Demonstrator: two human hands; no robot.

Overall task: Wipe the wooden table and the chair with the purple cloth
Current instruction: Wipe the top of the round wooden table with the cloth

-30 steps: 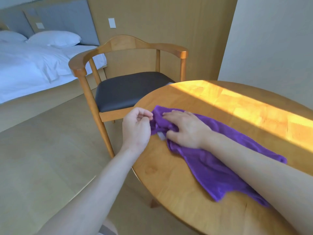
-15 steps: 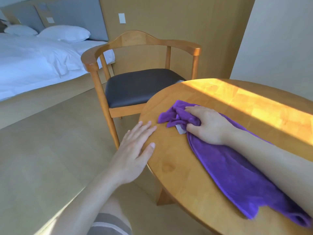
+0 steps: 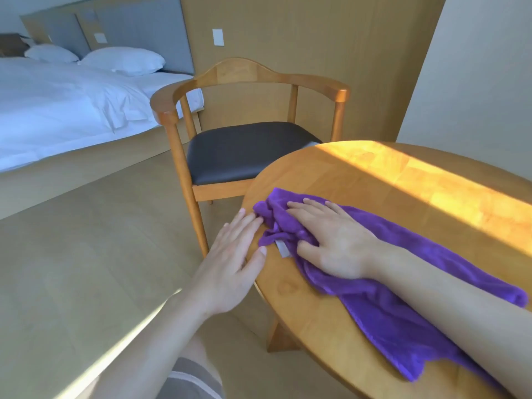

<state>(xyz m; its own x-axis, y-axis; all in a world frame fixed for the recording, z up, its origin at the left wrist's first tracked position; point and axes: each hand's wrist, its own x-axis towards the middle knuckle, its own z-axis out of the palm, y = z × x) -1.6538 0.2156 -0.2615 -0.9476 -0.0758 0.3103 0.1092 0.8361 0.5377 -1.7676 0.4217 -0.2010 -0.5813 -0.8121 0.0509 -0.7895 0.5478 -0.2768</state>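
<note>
The purple cloth (image 3: 383,306) lies spread over the left part of the round wooden table (image 3: 374,180), bunched at its far end with a white tag showing. My right hand (image 3: 331,240) lies flat on the bunched end, fingers straight, pressing it to the tabletop. At the table's left edge my left hand (image 3: 233,257) rests flat, its fingertips touching the cloth's bunched end. The wooden chair (image 3: 250,90) with a dark seat stands just beyond the table, tucked against its far-left edge.
A bed with white sheets and pillows (image 3: 63,108) fills the far left. A wood-panelled wall (image 3: 316,47) rises behind the chair. Light wooden floor (image 3: 86,254) stretches left of the table. A bright band of sunlight crosses the tabletop's right side.
My left hand let go of the cloth's end, opened flat on the table edge and now touches the cloth. My right hand flattened on the bunched end. The view shifted left.
</note>
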